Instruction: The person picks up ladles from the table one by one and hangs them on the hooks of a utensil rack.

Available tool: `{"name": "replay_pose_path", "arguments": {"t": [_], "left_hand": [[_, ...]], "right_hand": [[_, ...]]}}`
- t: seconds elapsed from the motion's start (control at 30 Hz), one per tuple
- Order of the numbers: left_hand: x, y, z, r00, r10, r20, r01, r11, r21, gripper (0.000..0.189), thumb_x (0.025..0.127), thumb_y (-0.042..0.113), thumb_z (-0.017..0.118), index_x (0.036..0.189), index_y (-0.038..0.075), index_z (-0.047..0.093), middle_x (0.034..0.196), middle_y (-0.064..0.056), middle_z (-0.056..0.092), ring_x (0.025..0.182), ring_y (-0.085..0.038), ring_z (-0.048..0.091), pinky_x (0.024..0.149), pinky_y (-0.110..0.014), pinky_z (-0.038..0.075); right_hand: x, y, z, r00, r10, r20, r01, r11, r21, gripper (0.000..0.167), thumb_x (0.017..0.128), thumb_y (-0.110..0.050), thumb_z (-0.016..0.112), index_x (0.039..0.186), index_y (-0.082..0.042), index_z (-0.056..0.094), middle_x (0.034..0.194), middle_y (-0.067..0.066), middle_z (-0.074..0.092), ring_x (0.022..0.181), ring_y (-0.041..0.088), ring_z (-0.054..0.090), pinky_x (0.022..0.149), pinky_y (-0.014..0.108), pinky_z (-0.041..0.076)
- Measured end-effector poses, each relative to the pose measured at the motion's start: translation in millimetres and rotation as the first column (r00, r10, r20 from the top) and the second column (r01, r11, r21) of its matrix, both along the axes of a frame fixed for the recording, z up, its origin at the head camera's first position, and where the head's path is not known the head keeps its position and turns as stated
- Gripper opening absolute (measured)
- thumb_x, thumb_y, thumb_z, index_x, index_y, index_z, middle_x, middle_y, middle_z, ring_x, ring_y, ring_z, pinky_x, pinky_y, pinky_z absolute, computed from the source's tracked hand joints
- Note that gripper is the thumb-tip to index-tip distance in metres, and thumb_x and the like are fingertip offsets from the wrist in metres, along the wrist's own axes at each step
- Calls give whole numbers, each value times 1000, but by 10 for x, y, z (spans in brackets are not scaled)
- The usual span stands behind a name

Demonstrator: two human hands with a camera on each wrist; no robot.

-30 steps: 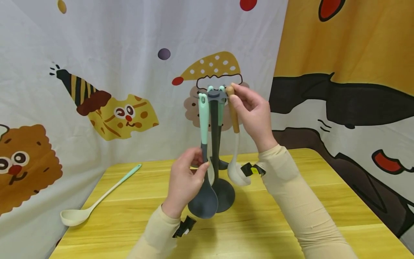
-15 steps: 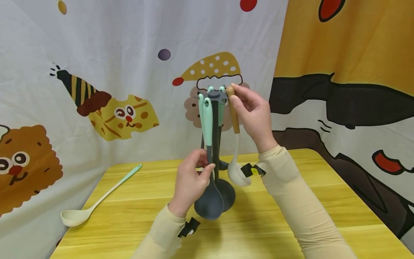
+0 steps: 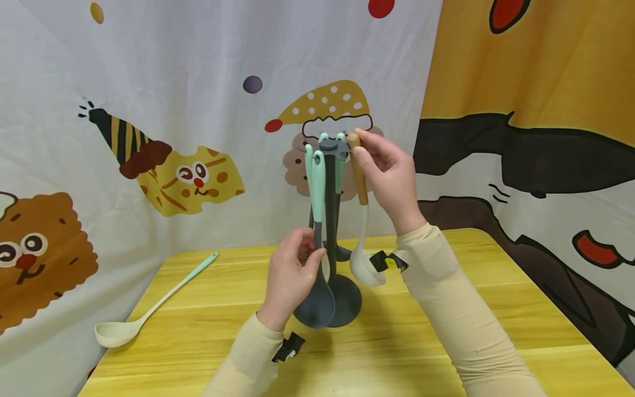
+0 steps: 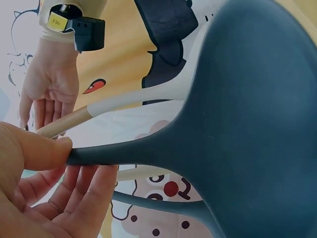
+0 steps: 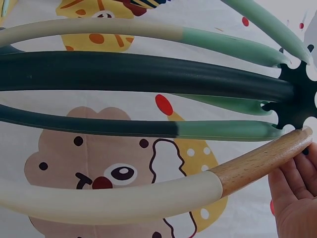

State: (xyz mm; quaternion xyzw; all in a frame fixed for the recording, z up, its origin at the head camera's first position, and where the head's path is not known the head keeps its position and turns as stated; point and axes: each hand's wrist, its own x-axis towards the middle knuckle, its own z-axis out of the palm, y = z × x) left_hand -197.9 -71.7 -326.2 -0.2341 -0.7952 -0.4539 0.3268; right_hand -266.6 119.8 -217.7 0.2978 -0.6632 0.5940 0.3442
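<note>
My left hand (image 3: 292, 275) pinches the grey neck of a cooking spoon (image 3: 317, 300) with a mint handle and a broad dark grey head. In the left wrist view the spoon's head (image 4: 257, 114) fills the right side. The spoon's handle top is close to the notched top of a dark grey utensil stand (image 3: 331, 215). My right hand (image 3: 389, 173) pinches the upper end of a wooden handle on a white ladle (image 3: 364, 267). In the right wrist view the wooden handle (image 5: 262, 161) ends right at the stand's notched top (image 5: 297, 96).
Several other mint-handled utensils hang on the stand, one with a cream shaft (image 5: 124, 27). A cream ladle with a mint handle (image 3: 119, 332) lies at the left of the wooden table (image 3: 421, 342). A printed curtain (image 3: 198, 66) hangs behind.
My left hand and the spoon have shifted right, then slightly back left, bringing the handle top closer to the stand and revealing another mint handle behind it. My right hand stays in place.
</note>
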Motion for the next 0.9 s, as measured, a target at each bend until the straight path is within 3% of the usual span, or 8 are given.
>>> {"name": "replay_pose_path", "arguments": {"t": [0.23,0.43,0.67,0.9], "left_hand": [[10,-49,7,1000,-14,20,14,1000,23,27,84,3,78,106,5,62,90,-5,63,78,-16,66,67,-34,59],[34,-132,-8,1000,-3,22,3,1000,-2,38,86,11,79,120,5,62,104,-8,65,94,-21,65,81,-36,57],[53,-226,-48,999,45,14,-44,997,-71,56,87,19,78,136,4,56,131,-11,60,120,-30,55,98,-51,46],[32,-269,-90,998,52,-22,-53,994,-94,64,87,24,77,142,4,51,145,-14,49,133,-35,43,106,-57,34]], "right_hand": [[0,-1,6,1000,-2,-7,2,1000,-1,33,96,-5,63,129,1,64,115,11,68,98,15,65,91,27,53],[-2,-4,9,1000,-7,15,7,1000,-2,33,97,-7,63,129,0,65,115,9,68,97,14,65,92,27,52],[-7,-2,4,1000,-8,17,8,1000,-5,33,97,-7,63,129,0,65,115,8,68,98,15,65,92,27,52],[-5,-5,3,1000,-4,11,4,1000,-2,33,97,-7,63,129,0,65,115,9,68,99,15,65,92,28,52]]}}
